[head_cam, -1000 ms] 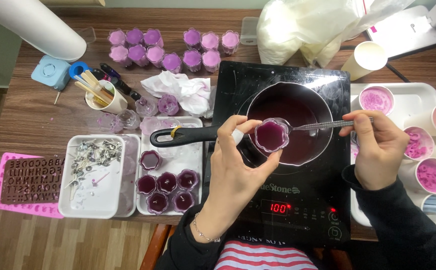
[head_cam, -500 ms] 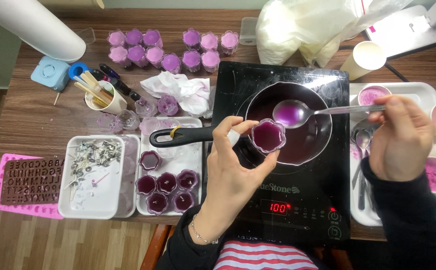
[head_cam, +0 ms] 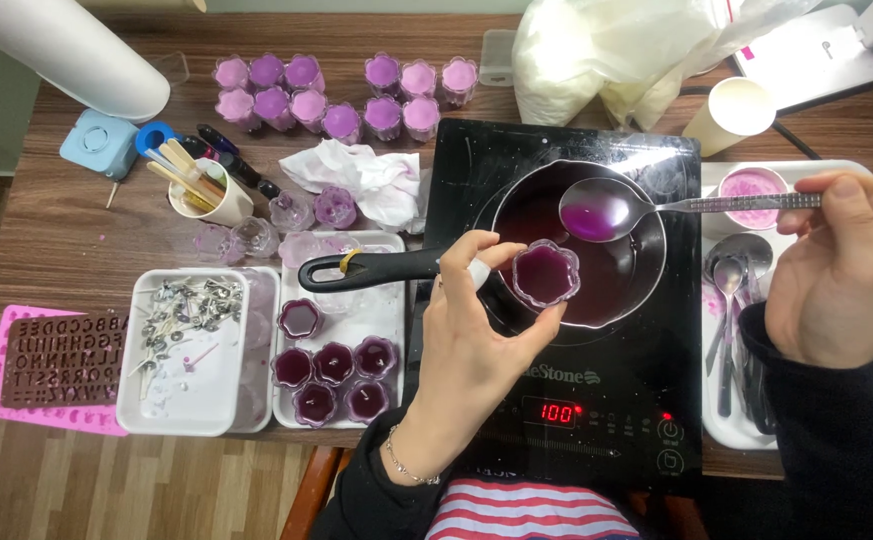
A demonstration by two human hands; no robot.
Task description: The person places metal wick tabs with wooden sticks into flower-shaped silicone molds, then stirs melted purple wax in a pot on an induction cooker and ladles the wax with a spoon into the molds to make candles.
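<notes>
Wax, dark purple, fills the small scalloped cup that my left hand pinches by the rim, thumb on one side and fingers on the other, over the pan's seven o'clock edge. My right hand has a closed grip on the spoon handle; its bowl hangs level at the pan's one o'clock, holding a pool of lighter purple liquid, just apart from the cup.

To do this well, I judge the spoon should stay flat until its lip sits right over the cup, then tip slowly so nothing runs down the outside. The cup looks nearly full, so only a little more will fit. Keeping both over the pan lets drips fall back in. The cooktop is on, so my left fingers should stay clear of the pan wall.

Whether a wick stands in the cup I cannot make out. My right fingertips hide behind the palm, and the tray at three o'clock is partly covered by my sleeve.
</notes>
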